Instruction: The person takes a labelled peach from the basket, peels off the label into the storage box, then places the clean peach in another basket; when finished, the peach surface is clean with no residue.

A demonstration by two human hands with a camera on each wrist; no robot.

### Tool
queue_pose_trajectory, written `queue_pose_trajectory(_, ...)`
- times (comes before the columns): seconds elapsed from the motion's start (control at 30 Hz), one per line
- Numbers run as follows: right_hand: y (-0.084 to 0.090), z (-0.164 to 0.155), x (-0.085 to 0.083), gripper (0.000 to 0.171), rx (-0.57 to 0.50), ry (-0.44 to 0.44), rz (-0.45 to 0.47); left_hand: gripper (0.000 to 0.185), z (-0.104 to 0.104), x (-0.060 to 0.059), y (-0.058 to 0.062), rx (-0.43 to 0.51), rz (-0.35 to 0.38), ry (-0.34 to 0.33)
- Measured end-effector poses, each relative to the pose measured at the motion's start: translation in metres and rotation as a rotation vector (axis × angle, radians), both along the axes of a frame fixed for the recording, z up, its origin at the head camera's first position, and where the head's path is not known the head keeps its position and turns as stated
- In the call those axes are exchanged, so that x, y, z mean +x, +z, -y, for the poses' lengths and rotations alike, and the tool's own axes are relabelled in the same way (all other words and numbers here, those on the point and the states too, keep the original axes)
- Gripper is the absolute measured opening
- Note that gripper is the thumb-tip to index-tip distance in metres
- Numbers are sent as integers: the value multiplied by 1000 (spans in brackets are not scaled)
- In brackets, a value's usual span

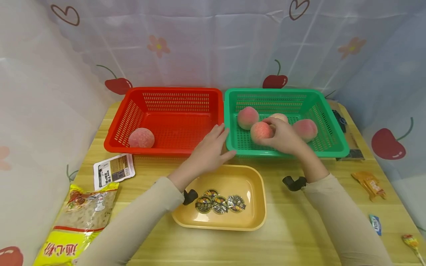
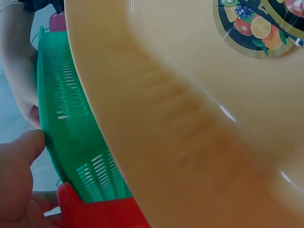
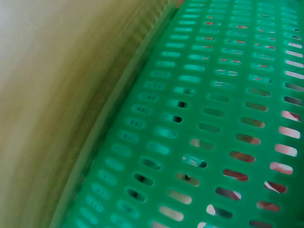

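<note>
My right hand (image 1: 283,136) reaches into the green basket (image 1: 336,127) and grips a pinkish peach (image 1: 260,132) between thumb and fingers. Around it in that basket lie a peach at the left (image 1: 248,118), a peach at the right (image 1: 305,130) and a paler one (image 1: 279,117), partly covered by the hand. My left hand (image 1: 209,149), fingers extended, is where the two baskets meet; in the left wrist view its thumb (image 2: 29,145) is right at the green rim. One peach (image 1: 141,138) lies in the red basket (image 1: 159,150).
A tan tray (image 1: 261,199) with several round fruit stickers (image 1: 219,204) stands in front. On the left are a white packet (image 1: 114,170) and a yellow bag (image 1: 81,221). An orange wrapper (image 1: 370,185), a small blue packet (image 1: 375,224) and a lollipop (image 1: 412,244) lie right.
</note>
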State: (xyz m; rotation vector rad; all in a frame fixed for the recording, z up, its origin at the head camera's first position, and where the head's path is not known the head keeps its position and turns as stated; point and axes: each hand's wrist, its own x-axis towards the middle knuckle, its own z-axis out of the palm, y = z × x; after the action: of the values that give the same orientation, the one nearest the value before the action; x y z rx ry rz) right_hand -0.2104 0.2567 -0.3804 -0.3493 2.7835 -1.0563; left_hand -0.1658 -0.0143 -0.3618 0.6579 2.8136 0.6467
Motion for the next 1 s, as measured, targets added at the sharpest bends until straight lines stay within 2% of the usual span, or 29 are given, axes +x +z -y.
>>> queue_pose_trajectory(0.2, -1, 5, -10, 70, 107, 43, -3, 81, -2, -1, -4, 10, 8, -2)
queue_pose_trajectory(0.4, -2, 8, -10, 65, 170, 71, 25, 81, -2, -1, -3, 4, 3, -13)
queue_pose_trajectory(0.73, -2, 5, -10, 60, 164, 78, -13, 80, 0, -1, -4, 3, 0, -11)
queue_pose_trajectory(1.0, 5, 5, -5, 52, 111, 40, -107, 77, 6, 7, 0, 6, -87, -13)
